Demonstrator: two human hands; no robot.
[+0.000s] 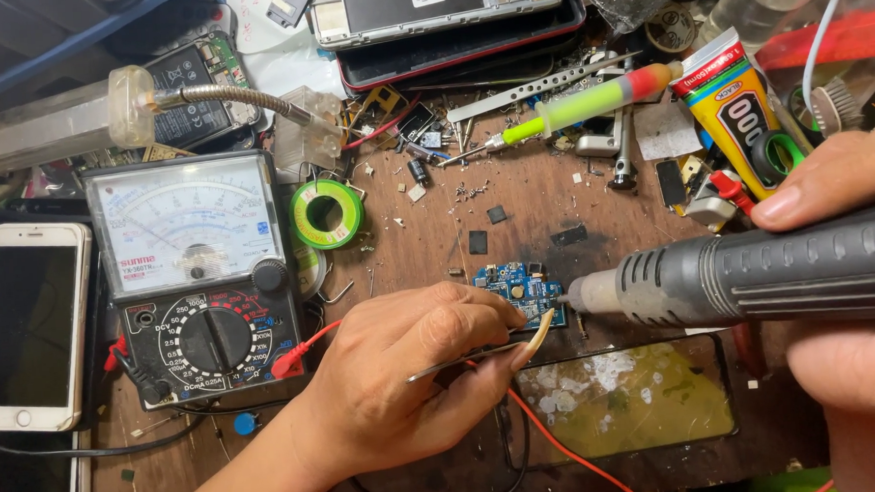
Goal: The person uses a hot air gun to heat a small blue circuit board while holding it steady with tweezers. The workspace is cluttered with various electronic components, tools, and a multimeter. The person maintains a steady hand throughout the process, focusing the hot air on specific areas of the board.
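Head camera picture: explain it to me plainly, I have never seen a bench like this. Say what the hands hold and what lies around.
One picture, from a camera on the person's head, looking down at a cluttered wooden bench. The left hand pinches thin metal tweezers by a small blue circuit board. The right hand grips a grey hot-air tool, its nozzle aimed at that board. Around lie a dial meter, a white phone, a green solder reel, a glue tube and a green-handled screwdriver.

Phone repair workbench: analog multimeter (pixel 198 276), solder spool (pixel 327 213), hot-air tool (pixel 744 277), phone parts
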